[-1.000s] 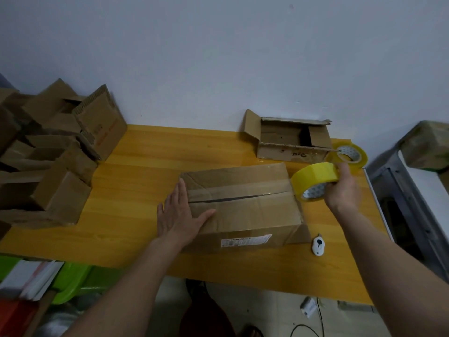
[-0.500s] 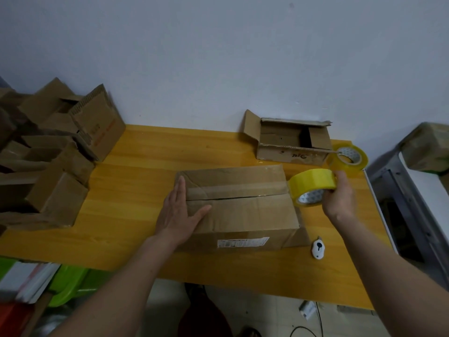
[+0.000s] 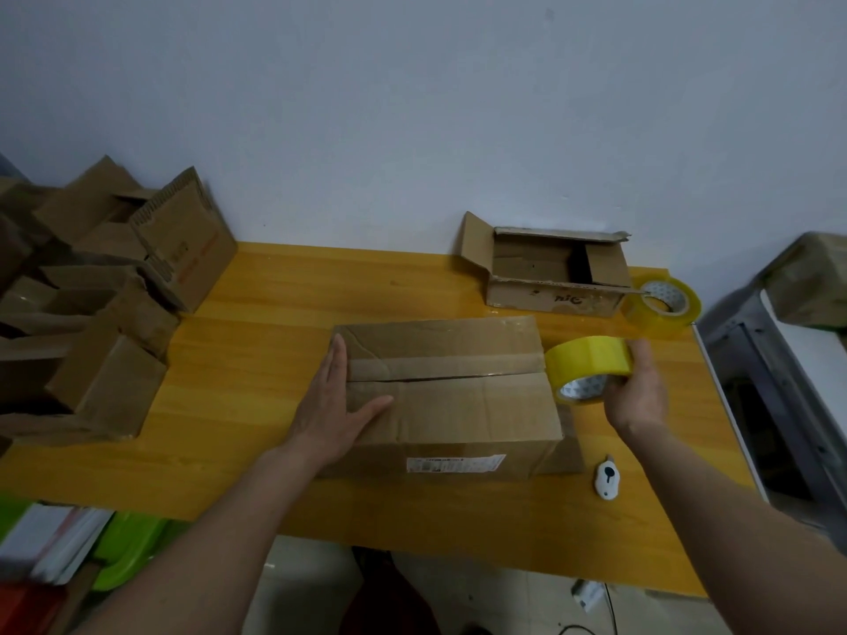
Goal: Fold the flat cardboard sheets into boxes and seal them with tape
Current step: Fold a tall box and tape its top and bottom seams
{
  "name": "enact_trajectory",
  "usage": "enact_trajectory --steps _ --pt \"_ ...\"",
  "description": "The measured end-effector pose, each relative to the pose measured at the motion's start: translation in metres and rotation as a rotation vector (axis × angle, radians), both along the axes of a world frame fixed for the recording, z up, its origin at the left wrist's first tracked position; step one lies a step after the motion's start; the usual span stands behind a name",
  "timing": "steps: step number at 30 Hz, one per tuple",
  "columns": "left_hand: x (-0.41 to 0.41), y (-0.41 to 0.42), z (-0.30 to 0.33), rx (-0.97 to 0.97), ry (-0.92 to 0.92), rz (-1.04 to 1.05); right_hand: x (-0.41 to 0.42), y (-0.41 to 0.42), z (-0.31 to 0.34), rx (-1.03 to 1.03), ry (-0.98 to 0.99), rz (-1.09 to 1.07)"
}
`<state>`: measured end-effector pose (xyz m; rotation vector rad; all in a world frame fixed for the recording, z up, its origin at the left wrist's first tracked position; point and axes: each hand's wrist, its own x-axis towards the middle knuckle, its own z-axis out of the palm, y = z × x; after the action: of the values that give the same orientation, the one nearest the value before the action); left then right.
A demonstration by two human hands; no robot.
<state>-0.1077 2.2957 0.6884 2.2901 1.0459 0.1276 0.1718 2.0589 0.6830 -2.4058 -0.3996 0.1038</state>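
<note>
A closed brown cardboard box [image 3: 458, 405] lies in the middle of the yellow wooden table [image 3: 275, 304], its two top flaps meeting along a seam. My left hand [image 3: 334, 405] rests flat on the box's left end, fingers straight, thumb spread over the near flap. My right hand [image 3: 639, 387] grips a yellow tape roll [image 3: 589, 364] just off the box's right end, level with the seam.
A second, paler tape roll [image 3: 664, 302] sits at the back right beside an open shallow box [image 3: 554, 277]. A pile of folded boxes [image 3: 91, 304] fills the table's left end. A small white cutter [image 3: 607, 481] lies near the front right. Metal shelving [image 3: 779, 405] stands to the right.
My right hand has brought the yellow tape roll down and slightly left, closer to the box's right end. My left hand stays flat on the box.
</note>
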Motion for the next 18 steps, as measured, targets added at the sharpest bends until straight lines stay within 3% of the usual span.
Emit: enact_trajectory --steps 10,12,14,16,18 --pt "-0.007 0.046 0.003 -0.095 0.032 0.064 -0.039 -0.001 -0.022 0.135 0.168 -0.013" --pt "-0.004 0.060 0.010 0.089 0.115 0.169 -0.054 0.001 -0.021 0.137 0.198 0.078" --pt "0.007 0.051 0.016 0.294 0.067 0.220 -0.071 0.003 -0.020 0.149 0.232 0.191" --pt "0.023 0.018 0.018 0.303 -0.076 0.086 -0.086 0.005 -0.017 0.169 0.297 0.295" --pt "0.034 -0.027 0.009 0.357 -0.061 -0.231 -0.095 0.010 -0.014 0.174 0.362 0.357"
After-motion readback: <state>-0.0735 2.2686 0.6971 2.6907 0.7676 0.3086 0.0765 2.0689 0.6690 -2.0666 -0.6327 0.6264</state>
